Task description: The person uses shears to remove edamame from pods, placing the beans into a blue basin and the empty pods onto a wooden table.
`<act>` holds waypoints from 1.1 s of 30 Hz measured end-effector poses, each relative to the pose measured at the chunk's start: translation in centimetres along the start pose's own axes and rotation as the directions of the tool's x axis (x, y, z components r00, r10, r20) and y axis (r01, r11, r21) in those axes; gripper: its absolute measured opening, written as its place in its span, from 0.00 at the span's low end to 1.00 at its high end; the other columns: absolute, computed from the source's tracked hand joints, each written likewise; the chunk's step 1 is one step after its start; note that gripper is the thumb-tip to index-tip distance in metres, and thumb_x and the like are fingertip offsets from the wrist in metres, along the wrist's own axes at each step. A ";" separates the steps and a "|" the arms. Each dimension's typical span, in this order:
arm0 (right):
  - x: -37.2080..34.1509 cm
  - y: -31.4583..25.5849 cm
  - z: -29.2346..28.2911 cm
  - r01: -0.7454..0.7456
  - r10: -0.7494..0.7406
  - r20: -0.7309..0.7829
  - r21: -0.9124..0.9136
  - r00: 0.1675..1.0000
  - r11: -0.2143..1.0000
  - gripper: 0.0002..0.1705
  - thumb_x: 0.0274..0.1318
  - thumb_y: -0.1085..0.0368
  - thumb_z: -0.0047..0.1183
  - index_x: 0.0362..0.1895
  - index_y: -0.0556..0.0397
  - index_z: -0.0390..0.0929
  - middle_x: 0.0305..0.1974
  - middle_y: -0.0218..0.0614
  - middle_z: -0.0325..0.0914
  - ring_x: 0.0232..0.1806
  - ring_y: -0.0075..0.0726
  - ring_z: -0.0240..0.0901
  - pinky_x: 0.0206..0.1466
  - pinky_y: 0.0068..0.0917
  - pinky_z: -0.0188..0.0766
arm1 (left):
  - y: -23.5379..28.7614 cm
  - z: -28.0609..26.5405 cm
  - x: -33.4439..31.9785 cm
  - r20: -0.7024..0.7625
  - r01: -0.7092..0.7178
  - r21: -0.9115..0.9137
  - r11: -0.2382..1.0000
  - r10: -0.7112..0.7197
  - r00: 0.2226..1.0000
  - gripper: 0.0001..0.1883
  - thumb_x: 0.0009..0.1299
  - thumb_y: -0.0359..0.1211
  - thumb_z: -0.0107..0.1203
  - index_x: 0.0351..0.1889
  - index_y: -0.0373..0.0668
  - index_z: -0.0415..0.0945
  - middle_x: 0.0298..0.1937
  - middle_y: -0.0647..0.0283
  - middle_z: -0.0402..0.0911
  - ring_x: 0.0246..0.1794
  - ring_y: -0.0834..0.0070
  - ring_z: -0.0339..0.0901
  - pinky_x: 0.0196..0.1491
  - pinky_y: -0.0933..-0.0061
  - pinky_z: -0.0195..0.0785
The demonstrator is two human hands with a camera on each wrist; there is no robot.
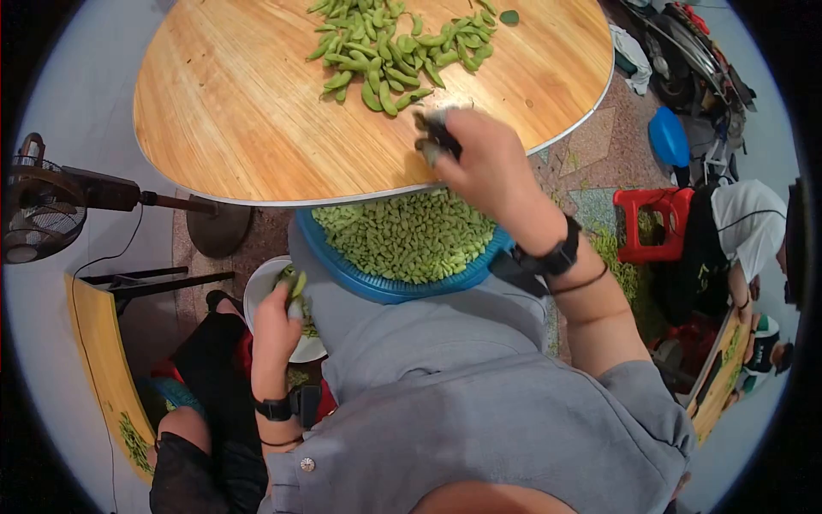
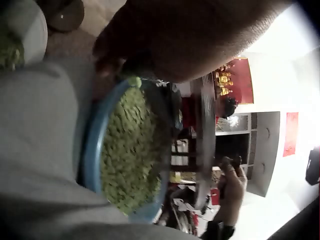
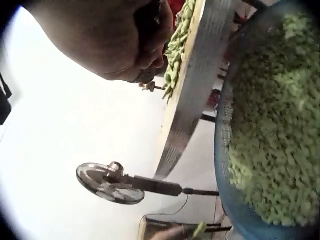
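- Left hand [image 1: 276, 330]: fingers bent, pinching one green pod [image 1: 298, 283] between thumb and fingertips, at the left of the lap, above the white bowl [image 1: 315, 350].
- Right hand [image 1: 488, 158]: fingers bent over the near edge of the wooden table [image 1: 231, 111], right of centre. Dark coverings on fingertips; can't tell whether it has hold of anything.
- Pod pile [image 1: 385, 56]: on the far part of the table, just beyond the right hand and to its left. Small green leaf [image 1: 509, 17] right of the pile.
- Blue basket [image 1: 377, 292]: on the lap, partly under the table's near edge, full of shelled beans [image 1: 411, 240].
- White bowl: left of the basket, some green stuff inside, contents partly hidden by the left hand.
- Left side: standing fan [image 1: 43, 210].
- Right side: red stool [image 1: 630, 224]; blue basin [image 1: 669, 137] farther back.
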State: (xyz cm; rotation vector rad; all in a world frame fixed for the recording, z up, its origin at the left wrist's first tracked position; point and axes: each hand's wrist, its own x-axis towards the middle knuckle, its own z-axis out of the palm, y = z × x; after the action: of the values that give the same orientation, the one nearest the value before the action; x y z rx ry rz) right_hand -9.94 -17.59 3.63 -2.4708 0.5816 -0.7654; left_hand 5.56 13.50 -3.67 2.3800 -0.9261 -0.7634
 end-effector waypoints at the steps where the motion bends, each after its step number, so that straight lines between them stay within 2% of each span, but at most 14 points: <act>1: 1.5 0.3 0.3 0.019 -0.021 -0.059 -0.029 0.998 0.999 0.09 0.46 0.64 0.54 0.31 0.55 0.72 0.28 0.45 0.72 0.34 0.54 0.72 0.35 0.43 0.71 | -0.8 -0.2 -0.6 -0.066 -0.068 0.256 0.964 0.088 0.994 0.18 0.53 0.19 0.48 0.44 0.33 0.71 0.38 0.46 0.78 0.42 0.50 0.76 0.45 0.59 0.70; 5: 4.6 2.5 2.4 0.079 -0.101 -0.106 -0.196 0.989 0.978 0.09 0.46 0.64 0.53 0.31 0.55 0.74 0.28 0.46 0.73 0.35 0.54 0.73 0.36 0.44 0.71 | -1.2 -0.4 -2.0 -0.188 -0.037 0.332 0.942 0.104 0.977 0.19 0.51 0.20 0.51 0.44 0.32 0.71 0.41 0.41 0.75 0.47 0.41 0.68 0.49 0.53 0.64; 7: 5.1 2.8 2.5 -0.008 0.036 0.090 -0.288 0.995 0.958 0.10 0.49 0.64 0.53 0.35 0.56 0.74 0.24 0.47 0.72 0.33 0.56 0.72 0.37 0.46 0.69 | 0.3 -0.5 -1.3 -0.082 -0.073 0.213 0.974 0.093 0.992 0.16 0.54 0.22 0.52 0.42 0.32 0.71 0.41 0.42 0.74 0.45 0.43 0.69 0.47 0.53 0.65; 9: 4.8 2.7 2.3 0.002 0.022 0.076 -0.301 0.997 0.954 0.09 0.48 0.64 0.53 0.32 0.57 0.74 0.25 0.48 0.74 0.32 0.56 0.73 0.36 0.45 0.70 | 3.0 0.0 -0.2 -0.103 -0.157 0.210 0.965 0.181 0.978 0.13 0.56 0.25 0.56 0.40 0.32 0.72 0.39 0.45 0.76 0.43 0.44 0.71 0.46 0.55 0.67; 13: 3.1 2.9 0.6 -0.088 0.083 -0.052 -0.087 0.995 0.992 0.12 0.48 0.61 0.55 0.29 0.59 0.74 0.24 0.48 0.76 0.26 0.50 0.75 0.31 0.41 0.71 | 9.3 1.6 2.7 -0.136 -0.447 -0.222 0.866 0.427 0.894 0.12 0.64 0.27 0.53 0.46 0.34 0.74 0.39 0.50 0.79 0.37 0.60 0.79 0.37 0.68 0.72; 14: 2.7 2.9 0.3 -0.089 0.084 -0.054 -0.091 0.995 0.992 0.12 0.48 0.61 0.55 0.29 0.59 0.74 0.24 0.48 0.76 0.26 0.50 0.75 0.31 0.41 0.71 | 11.1 2.0 3.3 -0.074 -0.417 -0.396 0.818 0.424 0.903 0.13 0.67 0.27 0.50 0.49 0.34 0.73 0.40 0.52 0.79 0.37 0.65 0.80 0.37 0.71 0.72; 16: 1.9 2.5 -0.4 -0.430 0.417 0.112 0.338 0.902 0.837 0.13 0.52 0.61 0.55 0.30 0.60 0.74 0.21 0.41 0.77 0.20 0.36 0.75 0.24 0.32 0.70 | 14.2 2.8 4.6 0.052 -0.246 -0.701 0.669 0.392 0.918 0.14 0.70 0.27 0.44 0.52 0.34 0.71 0.41 0.57 0.80 0.37 0.72 0.80 0.37 0.74 0.73; 18: 0.0 1.2 -0.6 -0.486 0.450 0.201 0.492 0.870 0.722 0.12 0.54 0.62 0.54 0.32 0.60 0.74 0.21 0.36 0.76 0.20 0.30 0.74 0.23 0.28 0.70 | 16.6 3.5 5.6 0.122 -0.118 -0.817 0.564 0.370 0.921 0.14 0.72 0.28 0.41 0.53 0.34 0.70 0.40 0.59 0.80 0.37 0.73 0.80 0.37 0.75 0.74; 20: -2.2 -0.4 -0.8 -0.562 0.453 0.345 0.619 0.822 0.549 0.11 0.55 0.63 0.53 0.36 0.60 0.74 0.23 0.29 0.75 0.20 0.21 0.73 0.21 0.22 0.69 | 18.3 4.0 6.1 0.209 0.129 -0.961 0.246 0.333 0.920 0.15 0.73 0.28 0.37 0.53 0.34 0.69 0.42 0.60 0.79 0.36 0.70 0.80 0.36 0.74 0.75; 23: -5.1 -1.1 -0.8 -0.581 0.456 0.369 0.611 0.810 0.537 0.11 0.53 0.66 0.55 0.38 0.59 0.73 0.25 0.33 0.76 0.21 0.28 0.75 0.23 0.24 0.71 | 18.2 4.6 6.7 0.319 0.182 -0.918 0.352 0.385 0.866 0.17 0.77 0.38 0.36 0.50 0.34 0.70 0.43 0.58 0.79 0.37 0.71 0.79 0.38 0.72 0.76; 25: -6.3 -0.3 -0.2 -0.051 0.063 -0.080 0.145 0.995 0.988 0.09 0.49 0.71 0.55 0.36 0.57 0.73 0.26 0.40 0.75 0.24 0.42 0.75 0.25 0.29 0.72 | 18.7 5.3 6.4 0.334 0.231 -0.920 0.316 0.325 0.885 0.17 0.77 0.39 0.37 0.49 0.34 0.70 0.42 0.58 0.79 0.36 0.71 0.79 0.37 0.72 0.77; 26: -7.0 -0.4 -0.3 -0.001 0.004 -0.072 0.041 0.997 0.999 0.13 0.43 0.73 0.55 0.37 0.55 0.72 0.28 0.45 0.73 0.29 0.54 0.73 0.29 0.36 0.73 | 19.0 5.6 6.2 0.349 0.278 -0.921 0.274 0.260 0.900 0.17 0.77 0.39 0.38 0.49 0.35 0.70 0.41 0.59 0.79 0.35 0.72 0.79 0.36 0.71 0.77; 29: -7.8 -0.1 0.1 0.075 -0.069 -0.157 0.034 0.985 0.997 0.16 0.41 0.71 0.56 0.39 0.55 0.72 0.29 0.44 0.72 0.29 0.53 0.73 0.32 0.41 0.72 | 19.8 6.4 6.0 0.312 0.261 -0.938 0.228 0.228 0.922 0.13 0.75 0.32 0.37 0.48 0.35 0.71 0.43 0.56 0.79 0.37 0.69 0.80 0.36 0.73 0.76; 33: -9.5 1.2 -2.4 -0.055 0.021 -0.213 -0.156 0.977 0.986 0.18 0.42 0.70 0.57 0.42 0.54 0.73 0.31 0.43 0.73 0.31 0.52 0.73 0.34 0.40 0.72 | 20.4 6.0 6.1 0.361 0.336 -0.925 0.179 0.135 0.923 0.14 0.76 0.37 0.39 0.49 0.37 0.70 0.42 0.54 0.79 0.36 0.68 0.81 0.34 0.73 0.76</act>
State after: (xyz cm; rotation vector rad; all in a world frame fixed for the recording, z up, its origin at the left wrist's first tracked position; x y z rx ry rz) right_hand -18.83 -14.36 0.91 -2.5327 0.7947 -1.0096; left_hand -3.84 -5.68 2.15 1.0636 -0.1348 -1.3611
